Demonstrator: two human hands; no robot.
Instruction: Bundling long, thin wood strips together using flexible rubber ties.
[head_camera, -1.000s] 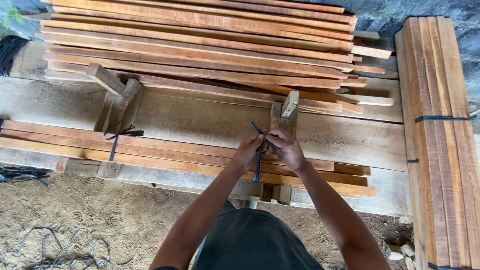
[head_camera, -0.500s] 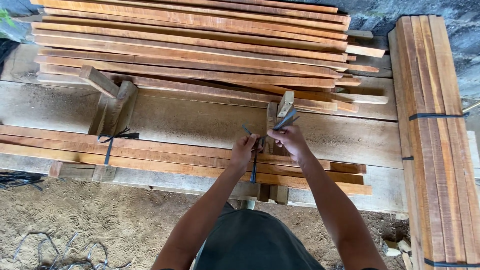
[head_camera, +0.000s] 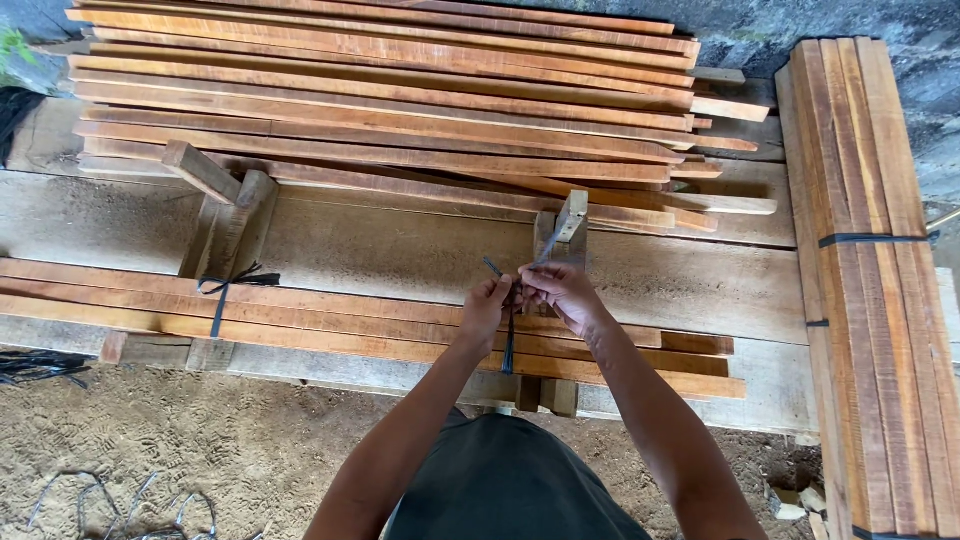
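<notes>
Head view, looking straight down: nearest are the person's dark shorts (head_camera: 510, 480) and two bare forearms reaching forward over sandy ground (head_camera: 200, 440), where a few loose black straps (head_camera: 130, 505) lie at the lower left. Both hands meet over a low bundle of wooden slats (head_camera: 330, 320) lying across a broad grey plank (head_camera: 400, 250). The left hand (head_camera: 486, 305) is closed, fingers curled and pinching a black strap (head_camera: 509, 345) that runs down over the front edge of the slats. The right hand (head_camera: 560, 292) touches it from the other side, fingers pressed together on the strap's upper ends, which stick up just above the knuckles. Farther left on the same bundle sits a tied black strap (head_camera: 225, 290) with its knot on top. Beyond the hands two upright wooden brackets (head_camera: 562, 235) stand on the plank. Behind them lies a big loose pile of long slats (head_camera: 380, 90). Off to the right, a strapped bundle (head_camera: 865, 280) runs away from the viewer.
</notes>
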